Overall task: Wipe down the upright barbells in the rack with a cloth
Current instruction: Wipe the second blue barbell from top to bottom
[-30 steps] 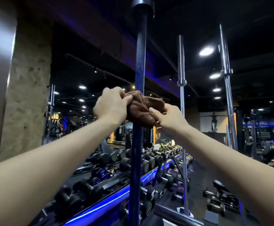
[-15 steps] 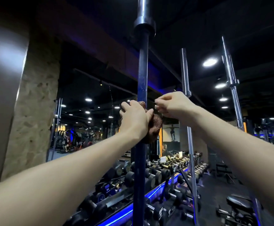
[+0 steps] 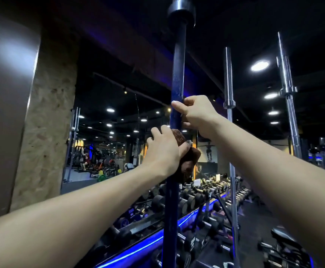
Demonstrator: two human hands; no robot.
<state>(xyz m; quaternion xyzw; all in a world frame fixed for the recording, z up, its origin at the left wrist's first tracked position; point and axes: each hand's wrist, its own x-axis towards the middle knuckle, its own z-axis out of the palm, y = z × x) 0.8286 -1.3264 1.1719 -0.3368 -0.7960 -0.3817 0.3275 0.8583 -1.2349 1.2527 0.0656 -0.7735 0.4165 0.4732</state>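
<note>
The left hand (image 3: 163, 151) was wrapped around the near barbell (image 3: 177, 74), its fingers curled round a brown cloth (image 3: 188, 161) and pressing it against the dark shaft. The cloth bunched out on the right of that grip and hung a little below it, touching the bar. Just above, the right hand (image 3: 198, 115) gripped the same bar bare, fingers curled round the shaft and the thumb lying along its near face; the two hands were close, one over the other, with only a short strip of bar between them.

The barbell stood upright, running from below the grips out of the bottom of the view up to a thick collar (image 3: 181, 13) well above the right hand. To the right of the grips, and farther off, a second barbell (image 3: 229, 78) stood upright, silvery, and beyond it a third barbell (image 3: 287, 84), also upright.

Below and behind the hands a dumbbell rack (image 3: 196, 200) ran away to the right, edged with a blue light strip (image 3: 138, 248). To the left of the grips stood a rough stone pillar (image 3: 45, 122). Round ceiling lights (image 3: 259, 65) shone above and to the right.
</note>
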